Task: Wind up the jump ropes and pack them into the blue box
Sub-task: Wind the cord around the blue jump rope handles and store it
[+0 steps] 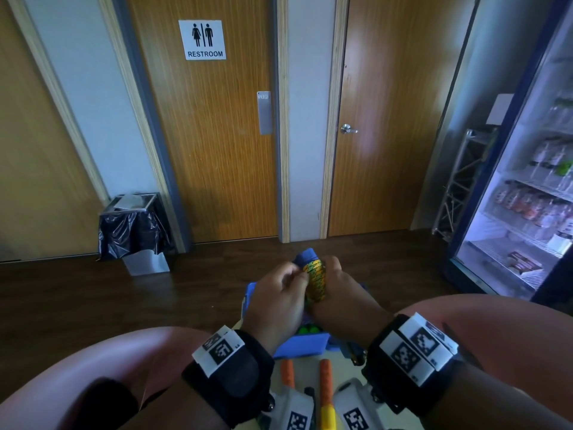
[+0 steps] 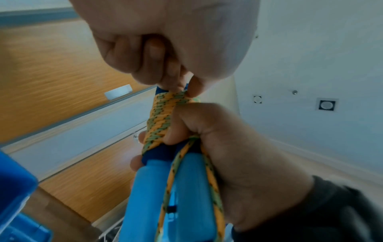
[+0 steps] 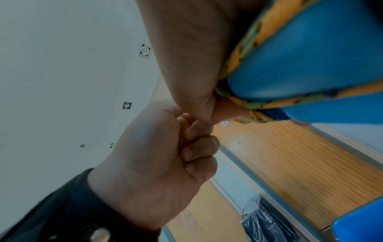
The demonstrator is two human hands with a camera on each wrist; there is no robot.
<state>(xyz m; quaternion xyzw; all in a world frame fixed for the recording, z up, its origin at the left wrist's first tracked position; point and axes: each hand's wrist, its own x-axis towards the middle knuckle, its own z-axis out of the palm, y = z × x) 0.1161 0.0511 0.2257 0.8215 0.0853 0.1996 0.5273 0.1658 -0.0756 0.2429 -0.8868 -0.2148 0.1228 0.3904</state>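
The handles [image 2: 186, 188] are sitting in the left hand's [image 2: 228, 155] tight grip; the right hand [image 2: 165, 41] is pinching the wound rope [image 2: 159, 117].

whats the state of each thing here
jump rope: wound round its blue handles, held above the blue box
left hand: pinches the jump rope
right hand: grips the jump rope
blue box: open
orange-handled rope: outside the blue box, not yet packed
restroom door: closed

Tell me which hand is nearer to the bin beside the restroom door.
Left. The left hand grips the rope on the side toward the bin. The right hand pinches the rope on the far side, toward the fridge.
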